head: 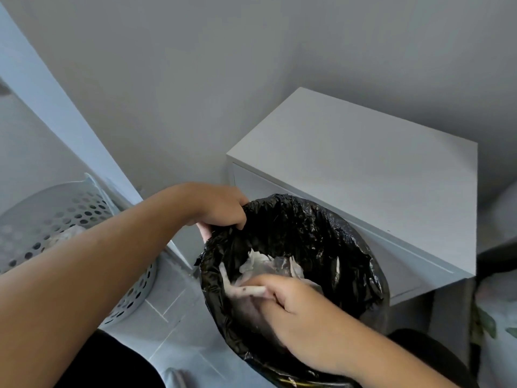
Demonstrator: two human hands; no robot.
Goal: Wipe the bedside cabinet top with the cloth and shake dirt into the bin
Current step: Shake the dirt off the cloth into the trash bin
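A round bin (pixel 349 242) lined with a black plastic bag fills the lower middle of the view. My left hand (pixel 221 205) grips its far left rim, fingers curled over the bag. My right hand (pixel 291 303) is inside the bin's mouth, shut on a pale, blurred cloth (pixel 246 289) with small dark specks. Crumpled white and clear rubbish (pixel 268 261) lies in the bin below the cloth. The white bedside cabinet (pixel 363 163) stands just behind the bin, its flat top bare.
A white perforated laundry basket (pixel 56 219) stands at the left on the tiled floor (pixel 173 298). Grey walls meet behind the cabinet. A dark object (pixel 430 351) and pale patterned fabric (pixel 498 309) sit at the lower right.
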